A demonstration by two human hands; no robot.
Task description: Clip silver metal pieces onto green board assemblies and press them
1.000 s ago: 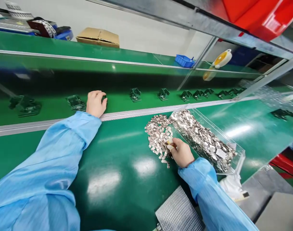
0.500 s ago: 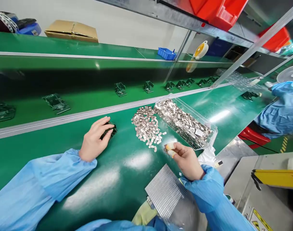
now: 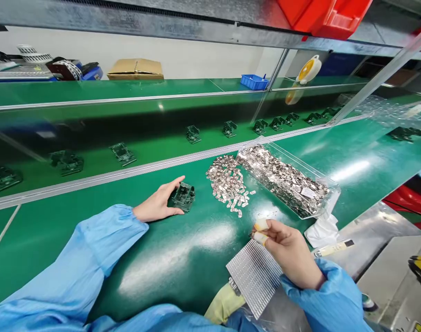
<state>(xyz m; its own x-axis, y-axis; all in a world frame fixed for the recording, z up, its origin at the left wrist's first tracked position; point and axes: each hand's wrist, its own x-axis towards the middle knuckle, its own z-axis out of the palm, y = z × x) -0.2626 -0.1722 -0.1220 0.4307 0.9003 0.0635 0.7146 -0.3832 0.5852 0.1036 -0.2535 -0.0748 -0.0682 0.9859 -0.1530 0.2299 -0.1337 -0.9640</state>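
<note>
A green circuit board [image 3: 184, 197] is at the fingers of my left hand [image 3: 157, 203]; thumb and fingers close round its left side, at the tabletop. My right hand [image 3: 291, 251] wears pale finger cots on thumb and forefinger, which pinch a tiny dark-looking metal piece [image 3: 252, 235], mostly hidden. That hand is just above a ribbed silver sheet [image 3: 255, 276] at the front of the bench. Between the hands, farther back, lies a loose pile of small silver metal parts [image 3: 227, 182]. Many more fill a clear plastic tray [image 3: 335, 193] to its right.
Several circuit boards [image 3: 123, 153] stand along the green strip [image 3: 155, 147] behind the metal rail. A crumpled white cloth [image 3: 323, 230] lies by the tray. Red bins [image 3: 328, 18] sit on the shelf overhead. A blue basket [image 3: 254, 82] and cardboard box [image 3: 136, 69] are at the back.
The view has swung left, so the scene sits farther right. My left hand now shows beside the board, which it largely covered before. My right hand has come nearer the ribbed sheet, still pinching.
</note>
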